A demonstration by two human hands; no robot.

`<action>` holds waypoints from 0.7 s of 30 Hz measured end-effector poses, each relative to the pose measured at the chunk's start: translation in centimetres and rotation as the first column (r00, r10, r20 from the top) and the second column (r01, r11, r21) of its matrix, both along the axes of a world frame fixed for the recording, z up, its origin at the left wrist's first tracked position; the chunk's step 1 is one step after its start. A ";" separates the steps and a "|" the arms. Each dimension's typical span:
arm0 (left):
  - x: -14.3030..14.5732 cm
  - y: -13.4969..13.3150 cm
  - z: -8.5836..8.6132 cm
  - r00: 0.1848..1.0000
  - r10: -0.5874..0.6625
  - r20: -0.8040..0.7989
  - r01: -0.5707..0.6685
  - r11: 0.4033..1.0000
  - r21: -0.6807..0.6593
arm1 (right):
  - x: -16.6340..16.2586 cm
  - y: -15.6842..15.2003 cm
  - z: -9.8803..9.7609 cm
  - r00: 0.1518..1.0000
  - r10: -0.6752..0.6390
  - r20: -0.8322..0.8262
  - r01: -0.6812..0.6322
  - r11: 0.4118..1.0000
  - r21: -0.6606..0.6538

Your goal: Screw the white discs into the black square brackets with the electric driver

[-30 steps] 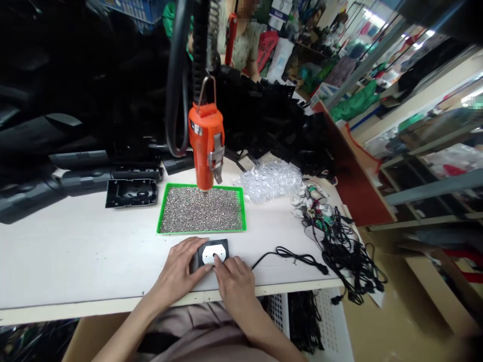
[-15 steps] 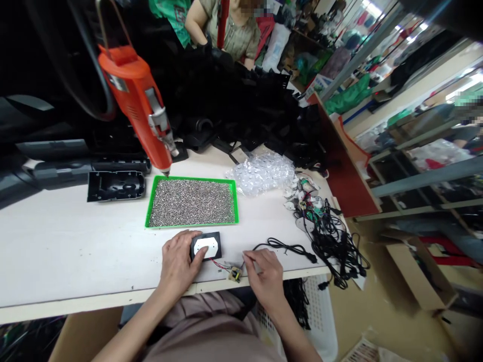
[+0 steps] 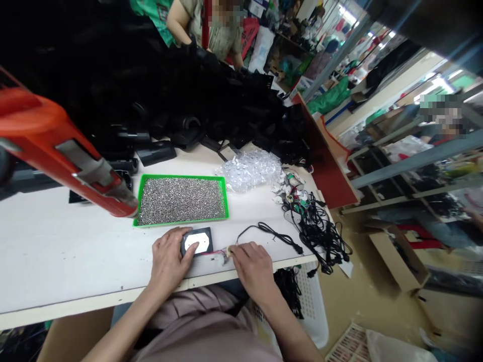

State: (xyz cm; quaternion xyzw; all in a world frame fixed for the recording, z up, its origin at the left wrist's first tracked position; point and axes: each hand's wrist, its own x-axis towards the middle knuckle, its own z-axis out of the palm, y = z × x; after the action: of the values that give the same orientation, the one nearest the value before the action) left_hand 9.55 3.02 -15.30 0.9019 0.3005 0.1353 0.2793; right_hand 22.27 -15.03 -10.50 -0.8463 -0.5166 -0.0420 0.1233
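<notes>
My left hand (image 3: 166,260) grips a small black rectangular housing (image 3: 209,234) on the table, its thumb pressing on the white plate (image 3: 202,243) set in the top. Thin red wires lead from the housing to a small circuit board (image 3: 228,251). My right hand (image 3: 254,269) pinches that board between thumb and fingers, which cover much of it. A pale, blurred part hangs beside the board. From the board side a black power cord (image 3: 277,234) runs to a bundled coil and plug on the table.
A green tray (image 3: 227,203) of small metal screws lies beyond my hands. An orange electric screwdriver (image 3: 81,156) hangs at left, close to the camera. Bubble wrap (image 3: 251,171), a heap of corded boards (image 3: 313,229) and piled black plastic parts (image 3: 226,110) surround the workspace. A person (image 3: 221,37) sits opposite.
My right hand has moved from the cord to the circuit board and grasped it. The screwdriver has swung left and looks closer. The whole view has shifted slightly.
</notes>
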 end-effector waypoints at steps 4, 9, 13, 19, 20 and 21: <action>0.0 -0.1 -0.1 1.000 0.017 0.021 -0.017 1.000 0.011 | 1.3 0.7 -2.3 0.996 0.076 0.049 -0.080 0.995 0.068; -0.1 -0.2 0.0 0.999 0.021 0.039 -0.021 1.000 -0.001 | 0.4 -0.9 -2.0 0.981 -0.016 -0.192 0.059 0.974 0.220; -0.1 -0.2 0.1 0.999 0.019 0.039 -0.019 1.000 -0.002 | -1.9 -0.8 -2.3 0.960 -0.047 -0.274 0.086 0.988 0.129; -0.1 -0.5 0.0 0.999 0.013 0.044 -0.014 1.000 0.018 | -3.7 -0.1 -3.4 0.936 -0.016 -0.353 0.057 0.993 0.108; -0.1 -0.5 -0.1 0.999 0.015 0.049 -0.016 1.000 0.021 | -3.6 -0.3 -2.8 0.922 0.033 -0.386 0.004 0.995 0.095; -0.1 -0.6 -0.1 0.998 0.017 0.055 -0.018 1.000 0.026 | -3.4 -0.5 -1.9 0.899 0.097 -0.428 -0.066 0.994 0.085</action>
State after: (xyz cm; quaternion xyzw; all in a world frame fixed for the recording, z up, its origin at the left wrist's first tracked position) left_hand 9.40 2.45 -15.41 0.8987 0.2988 0.1666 0.2745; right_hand 18.84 -15.51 -12.42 -0.8075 -0.5097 0.1338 0.2651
